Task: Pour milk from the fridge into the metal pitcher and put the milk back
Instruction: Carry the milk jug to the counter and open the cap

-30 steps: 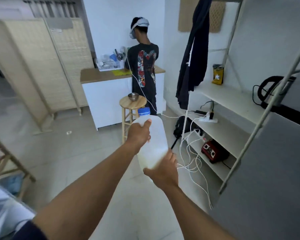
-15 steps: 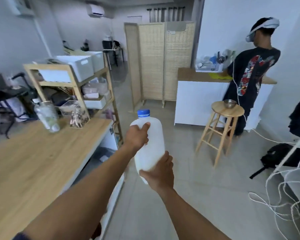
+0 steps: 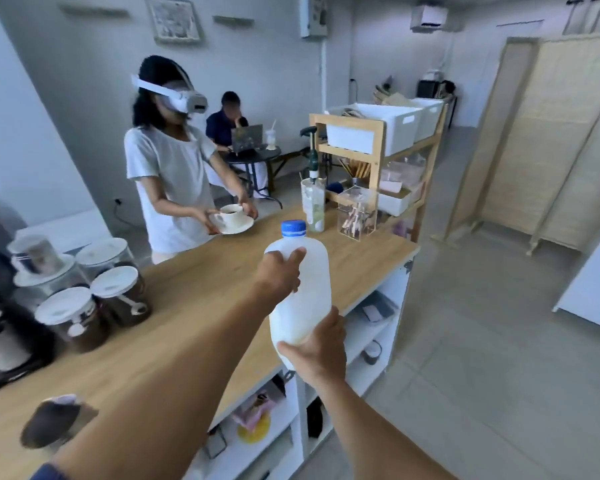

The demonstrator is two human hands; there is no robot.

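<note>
I hold a white plastic milk jug (image 3: 305, 292) with a blue cap (image 3: 293, 227) upright over the front edge of a wooden counter (image 3: 194, 306). My left hand (image 3: 281, 273) grips the jug's upper side near the shoulder. Underneath, my right hand (image 3: 317, 351) cups its bottom corner. The cap is on. I cannot make out a metal pitcher for certain; a blurred dark rounded object (image 3: 56, 420) sits on the counter at the lower left. The fridge is out of view.
Lidded glass jars (image 3: 111, 292) and a dark machine (image 3: 4, 323) stand on the counter's left. A person in a headset (image 3: 168, 174) holds a cup and saucer (image 3: 232, 216) at the far side. A wooden rack (image 3: 378, 147) occupies the counter's end; a folding screen (image 3: 548, 140) stands right.
My view has swung left from the shelves and stool to the wooden counter. The jug stays in both hands with the same grip and is now over the counter's edge.
</note>
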